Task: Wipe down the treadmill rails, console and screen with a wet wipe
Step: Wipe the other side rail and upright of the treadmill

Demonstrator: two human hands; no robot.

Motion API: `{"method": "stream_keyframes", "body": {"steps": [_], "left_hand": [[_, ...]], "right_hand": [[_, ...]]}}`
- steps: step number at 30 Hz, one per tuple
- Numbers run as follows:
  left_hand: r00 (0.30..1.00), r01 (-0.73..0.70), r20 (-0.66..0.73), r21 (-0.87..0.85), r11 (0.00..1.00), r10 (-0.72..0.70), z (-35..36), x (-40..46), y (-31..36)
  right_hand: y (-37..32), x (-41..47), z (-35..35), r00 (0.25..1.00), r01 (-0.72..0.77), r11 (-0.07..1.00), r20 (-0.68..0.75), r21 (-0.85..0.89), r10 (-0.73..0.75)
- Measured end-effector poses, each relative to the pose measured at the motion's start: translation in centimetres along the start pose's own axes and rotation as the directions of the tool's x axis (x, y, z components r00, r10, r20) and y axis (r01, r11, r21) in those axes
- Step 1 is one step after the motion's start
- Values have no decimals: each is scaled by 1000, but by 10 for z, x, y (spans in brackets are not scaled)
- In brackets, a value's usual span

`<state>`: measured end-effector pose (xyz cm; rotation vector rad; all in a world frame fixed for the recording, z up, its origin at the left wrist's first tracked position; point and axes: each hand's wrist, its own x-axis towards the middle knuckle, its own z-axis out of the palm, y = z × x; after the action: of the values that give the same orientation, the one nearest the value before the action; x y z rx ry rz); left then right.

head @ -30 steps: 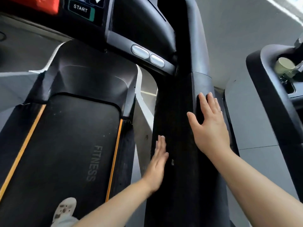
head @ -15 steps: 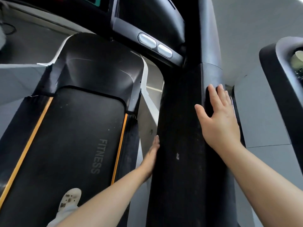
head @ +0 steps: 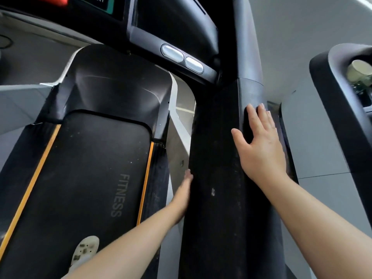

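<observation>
Both hands flat on rail [head: 217, 178]; cup [head: 360, 72] in neighbouring console.

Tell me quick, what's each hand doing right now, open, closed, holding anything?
Left hand: open, pressed flat along the inner side of the rail; no wipe visible.
Right hand: open, fingers spread on the rail's outer side; no wipe visible.

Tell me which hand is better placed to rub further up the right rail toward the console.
Probably the right hand: it lies flat high on the rail, fingers pointing up. The left hand sits lower, against the rail's inner side.
</observation>
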<state>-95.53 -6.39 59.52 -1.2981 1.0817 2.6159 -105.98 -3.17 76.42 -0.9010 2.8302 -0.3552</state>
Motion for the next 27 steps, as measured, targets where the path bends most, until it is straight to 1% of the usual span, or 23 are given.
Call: {"method": "stream_keyframes", "body": {"steps": [1, 2, 4, 6, 7, 8, 10, 11, 12, 13, 14, 18, 19, 20, 21, 24, 25, 27], "left_hand": [[997, -73, 3, 18, 997, 73, 3, 9, 12], [995, -100, 21, 22, 995, 100, 6, 21, 26], [980, -197, 44, 37, 980, 196, 16, 36, 69], [958, -280, 101, 127, 952, 268, 22, 32, 83], [926, -363, 173, 155, 919, 336, 22, 21, 74], [883, -458, 208, 185, 870, 421, 24, 1, 62], [776, -627, 264, 229, 745, 572, 23, -44, 31], [744, -664, 298, 230, 711, 598, 21, -60, 15], [724, -686, 329, 251, 683, 606, 19, -67, 4], [726, -685, 331, 270, 676, 603, 17, -65, 3], [735, -673, 340, 266, 690, 586, 17, -57, 12], [796, -603, 280, 289, 744, 536, 32, -10, 76], [803, -595, 265, 289, 750, 534, 35, -2, 83], [798, -602, 265, 299, 740, 542, 35, -1, 83], [778, -627, 284, 303, 718, 560, 33, -8, 76], [686, -725, 408, 308, 616, 603, 25, -57, 28], [676, -734, 435, 318, 601, 595, 21, -69, 16], [685, -722, 451, 316, 616, 572, 18, -71, 16]], "right_hand": [[0, 0, 0, 1000, -2, 1000, -1, 2, 2], [-1, 0, 0, 1000, -1, 1000, 0, 4, 1], [-1, 1, 0, 1000, 2, 1000, -6, 1, -2], [0, 3, 0, 1000, 3, 1000, -16, -2, -3], [0, 3, 0, 1000, -1, 1000, -18, -6, 1], [1, 3, 0, 1000, -3, 1000, -16, -11, 3], [3, 1, 2, 1000, 5, 1000, -11, -16, -5], [3, 1, 2, 1000, 8, 1000, -8, -15, -9], [3, 1, 2, 1000, 10, 1000, -6, -13, -11], [3, 2, 2, 1000, 12, 1000, -7, -14, -12], [2, 2, 2, 1000, 11, 1000, -7, -14, -11], [1, 3, 1, 1000, 6, 1000, -13, -10, -6], [1, 3, 1, 1000, 8, 1000, -15, -12, -8], [1, 3, 1, 1000, 8, 1000, -17, -13, -8], [2, 3, 2, 1000, 6, 1000, -18, -15, -6], [3, 1, 2, 1000, 1, 1000, -10, -20, -1], [3, 1, 2, 1000, 2, 1000, -8, -22, -2], [2, 2, 2, 1000, 2, 1000, -9, -22, -2]]}}
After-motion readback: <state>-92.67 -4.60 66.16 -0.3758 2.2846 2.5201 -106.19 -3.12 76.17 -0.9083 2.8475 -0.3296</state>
